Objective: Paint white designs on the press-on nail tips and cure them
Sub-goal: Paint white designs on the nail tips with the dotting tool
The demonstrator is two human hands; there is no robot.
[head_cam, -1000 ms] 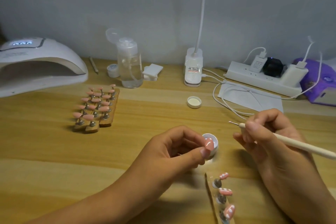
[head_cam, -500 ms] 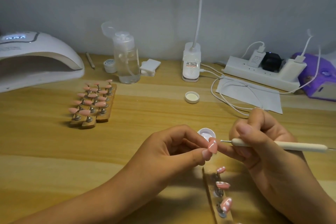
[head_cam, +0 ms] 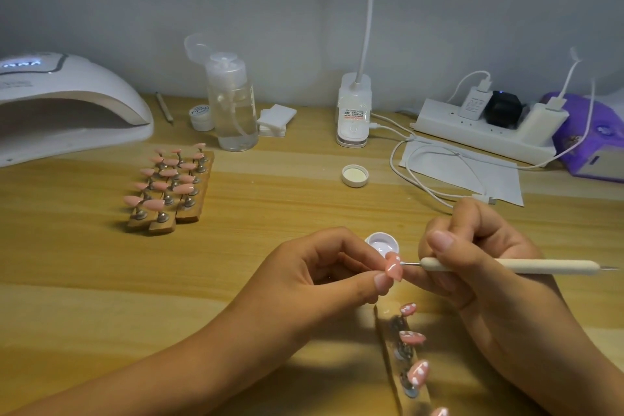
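Note:
My left hand [head_cam: 324, 273] pinches a pink nail tip [head_cam: 393, 267] with white marks between thumb and fingers. My right hand [head_cam: 479, 267] grips a cream dotting pen [head_cam: 506, 266], and its metal point touches the right edge of that tip. Just behind the tip sits a small open pot of white gel [head_cam: 382, 242]. Below my hands lies a wooden holder strip [head_cam: 407, 371] carrying several pink tips with white designs. Three more holder strips [head_cam: 169, 189] with plain pink tips lie at the mid left. The white curing lamp [head_cam: 67, 105] stands at the far left, its display lit.
A clear pump bottle [head_cam: 233, 105], a small white jar [head_cam: 201, 117], a stick [head_cam: 164, 108] and white pads [head_cam: 275, 120] stand at the back. The pot's lid [head_cam: 354, 176] lies mid-table. A lamp base [head_cam: 353, 111], power strip [head_cam: 486, 130], cables, paper sheet [head_cam: 462, 172] and purple box [head_cam: 591, 138] fill the right.
My right hand swung the pen from above the pot down and left until its point met the nail tip. My left hand kept hold of the tip.

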